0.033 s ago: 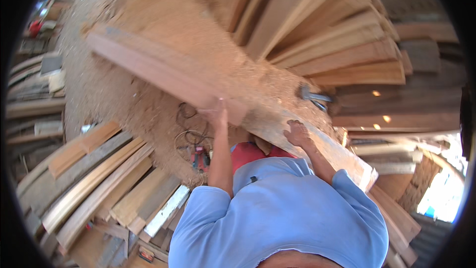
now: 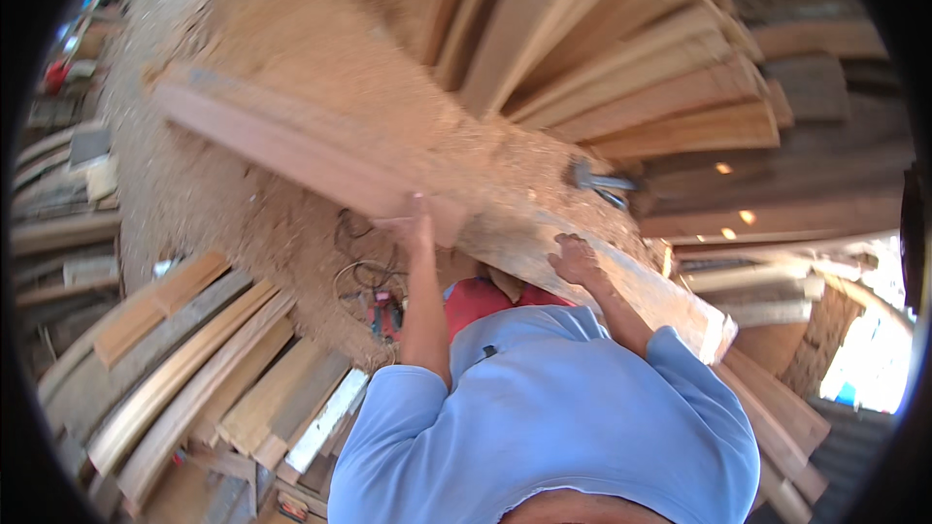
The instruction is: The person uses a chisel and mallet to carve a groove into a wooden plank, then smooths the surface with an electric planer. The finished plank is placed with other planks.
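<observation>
my left fingers [image 2: 400, 225] are touching a long pinkish wooden plank [image 2: 291, 153], grip hidden; my right fingers [image 2: 568, 245] are hanging loose over a grey-brown wooden board [image 2: 658, 301]. bumping could be tipping the plank.

From my end I see a broad fan of planks [image 2: 607, 58] at one o'clock, with a blurred blue-grey tool [image 2: 604, 182] nearer the middle, toward two, on brown ground [image 2: 291, 0]. Between seven and eight I find a red-and-black tool [image 2: 385, 315], a looped cable [image 2: 342, 277] just beside it. More boards [image 2: 209, 390] crowd eight o'clock. A red object [image 2: 53, 74] shows near ten, a dark corrugated sheet [image 2: 862, 451] at four.
</observation>
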Tool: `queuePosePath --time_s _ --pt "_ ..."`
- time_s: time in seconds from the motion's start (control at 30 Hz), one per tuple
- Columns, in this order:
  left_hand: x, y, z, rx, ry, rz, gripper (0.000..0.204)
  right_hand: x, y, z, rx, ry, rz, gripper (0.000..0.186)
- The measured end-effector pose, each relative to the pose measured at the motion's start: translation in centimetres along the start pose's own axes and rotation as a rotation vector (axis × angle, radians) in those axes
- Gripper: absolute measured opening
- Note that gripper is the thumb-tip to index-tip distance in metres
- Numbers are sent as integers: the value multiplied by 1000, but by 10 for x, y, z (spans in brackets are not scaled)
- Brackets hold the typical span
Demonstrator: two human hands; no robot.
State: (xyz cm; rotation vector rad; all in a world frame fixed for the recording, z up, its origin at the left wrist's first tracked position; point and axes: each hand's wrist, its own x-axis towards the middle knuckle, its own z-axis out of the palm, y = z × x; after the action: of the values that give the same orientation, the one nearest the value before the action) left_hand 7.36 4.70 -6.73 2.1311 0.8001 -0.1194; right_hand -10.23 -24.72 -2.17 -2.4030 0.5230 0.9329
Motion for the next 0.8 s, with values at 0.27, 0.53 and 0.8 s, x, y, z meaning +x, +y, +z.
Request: queuePosePath --time_s 0.27,0.53,0.8 --pt "21 -19 14 71 121 -39 100 -45 69 12 43 -51 87 57" --pt "15 -10 13 -217 60 18 103 -14 141 -1 65 119 -37 45" --pt "39 -32 13 5 247 90 109 137 204 -26 -405 162 119 51"
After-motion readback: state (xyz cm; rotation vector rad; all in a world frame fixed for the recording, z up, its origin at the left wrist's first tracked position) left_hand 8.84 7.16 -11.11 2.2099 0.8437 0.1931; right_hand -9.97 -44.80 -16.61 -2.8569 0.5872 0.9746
